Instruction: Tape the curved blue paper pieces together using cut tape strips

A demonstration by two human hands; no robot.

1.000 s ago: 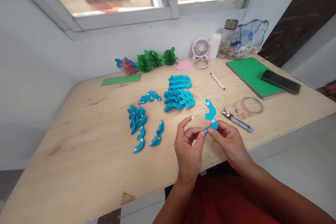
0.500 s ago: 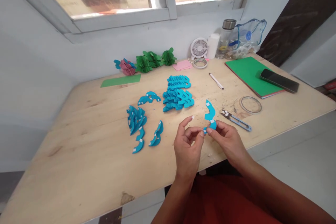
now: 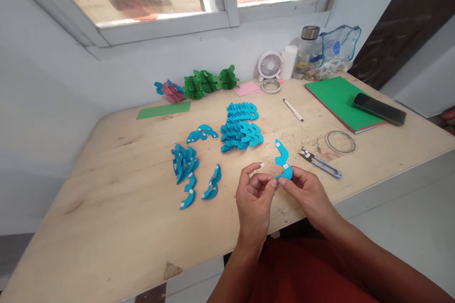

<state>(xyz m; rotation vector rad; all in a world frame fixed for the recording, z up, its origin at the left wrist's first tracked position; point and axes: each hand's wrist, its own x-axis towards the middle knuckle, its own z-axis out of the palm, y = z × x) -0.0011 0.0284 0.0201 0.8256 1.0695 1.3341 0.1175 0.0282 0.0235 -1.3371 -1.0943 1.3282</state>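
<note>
A wavy blue paper strip (image 3: 282, 151) with small white squares on it stands up between my hands, over the front part of the table. My right hand (image 3: 309, 194) pinches its lower curve between thumb and fingers. At the strip's lower end, the thumb and a finger of my left hand (image 3: 254, 203) are closed on it. My left index finger is raised, with a small white piece (image 3: 262, 164) at its tip. To the left lie more blue paper pieces (image 3: 185, 161) with white squares, and a single curved blue piece (image 3: 212, 182).
Stacks of blue paper cutouts (image 3: 241, 133) lie mid-table. Thread snips (image 3: 322, 163), a tape roll (image 3: 340, 142) and a pen (image 3: 293, 110) are on the right. Behind stand green paper shapes (image 3: 206, 80), a small fan (image 3: 269, 65) and a bottle (image 3: 304, 54). A phone (image 3: 379, 109) rests on green sheets (image 3: 337, 97).
The blue strip has tipped slightly left and down. The white square at its lower end, visible before, is now covered by my fingers.
</note>
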